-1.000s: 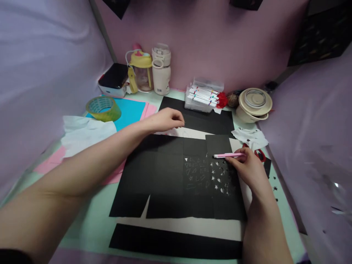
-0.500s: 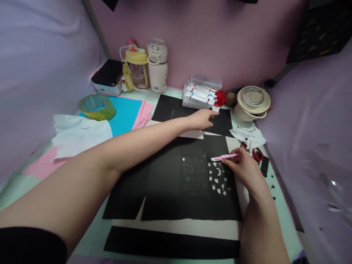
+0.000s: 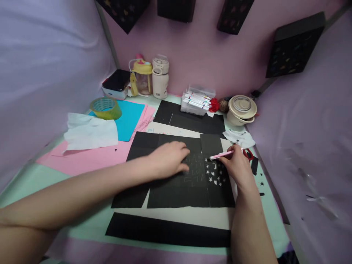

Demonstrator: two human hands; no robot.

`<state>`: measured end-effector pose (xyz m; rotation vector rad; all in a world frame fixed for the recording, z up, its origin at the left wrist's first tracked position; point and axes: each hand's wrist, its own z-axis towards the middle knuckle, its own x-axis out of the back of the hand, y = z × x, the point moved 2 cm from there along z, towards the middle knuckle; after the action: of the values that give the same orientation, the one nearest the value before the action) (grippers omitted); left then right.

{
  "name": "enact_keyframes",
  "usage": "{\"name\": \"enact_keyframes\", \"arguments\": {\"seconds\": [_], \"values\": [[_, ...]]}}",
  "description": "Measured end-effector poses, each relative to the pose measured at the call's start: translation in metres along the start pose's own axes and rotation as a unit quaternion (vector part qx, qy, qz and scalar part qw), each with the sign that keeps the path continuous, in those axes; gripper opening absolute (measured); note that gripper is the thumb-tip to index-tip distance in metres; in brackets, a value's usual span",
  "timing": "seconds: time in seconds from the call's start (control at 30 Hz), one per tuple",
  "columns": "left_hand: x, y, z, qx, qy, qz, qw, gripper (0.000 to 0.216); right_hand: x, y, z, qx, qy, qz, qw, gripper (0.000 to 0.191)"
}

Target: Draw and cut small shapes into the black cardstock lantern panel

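A big black paper sheet (image 3: pixel 165 190) lies flat in front of me, with chalk outlines and small cut-out stars and hearts (image 3: pixel 216 174) near its right side. My left hand (image 3: pixel 169 159) rests palm down on the sheet, fingers flat beside the drawn shapes. My right hand (image 3: pixel 238 167) is closed around a pink craft knife (image 3: pixel 221 155), its tip touching the sheet just above the cut-outs.
A black paper strip (image 3: pixel 167 233) lies nearest me. Behind are more black sheets (image 3: pixel 192 121), a marker box (image 3: pixel 196 101), a lidded bowl (image 3: pixel 242 108), two bottles (image 3: pixel 150 77), a tape roll (image 3: pixel 106 108), blue (image 3: pixel 129 117) and pink paper (image 3: pixel 90 156), tissue (image 3: pixel 90 132), red scissors (image 3: pixel 249 154).
My left hand has come back from the far black sheet by the marker box and now lies flat on the near sheet. The right hand has kept the knife in place.
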<state>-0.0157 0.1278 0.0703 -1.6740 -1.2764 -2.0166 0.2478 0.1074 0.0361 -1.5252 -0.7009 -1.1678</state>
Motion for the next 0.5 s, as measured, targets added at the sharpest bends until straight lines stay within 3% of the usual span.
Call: {"name": "enact_keyframes", "arguments": {"seconds": [0.07,0.13,0.2,0.27,0.37,0.5], "values": [[-0.027,0.010,-0.021,0.002,-0.018,0.035,0.999,0.071,0.003,-0.002,-0.002,-0.003,0.049,0.020,0.999,0.033],[-0.048,0.014,-0.033,0.010,-0.027,0.060,0.998,0.079,0.007,-0.006,-0.004,0.006,0.127,0.095,0.987,0.037],[-0.060,0.012,-0.036,0.008,-0.030,0.075,0.997,0.080,0.011,-0.013,-0.007,0.028,0.204,0.230,0.951,0.038],[-0.063,0.007,-0.034,0.001,-0.032,0.086,0.996,0.079,0.012,-0.021,-0.009,0.054,0.216,0.379,0.898,0.035],[-0.059,0.001,-0.031,-0.009,-0.037,0.098,0.994,0.080,0.007,-0.036,-0.012,0.074,0.083,0.526,0.843,0.027],[-0.052,0.000,-0.029,-0.026,-0.027,0.156,0.987,0.078,-0.002,-0.056,-0.013,0.048,-0.134,0.572,0.808,0.021]]}}
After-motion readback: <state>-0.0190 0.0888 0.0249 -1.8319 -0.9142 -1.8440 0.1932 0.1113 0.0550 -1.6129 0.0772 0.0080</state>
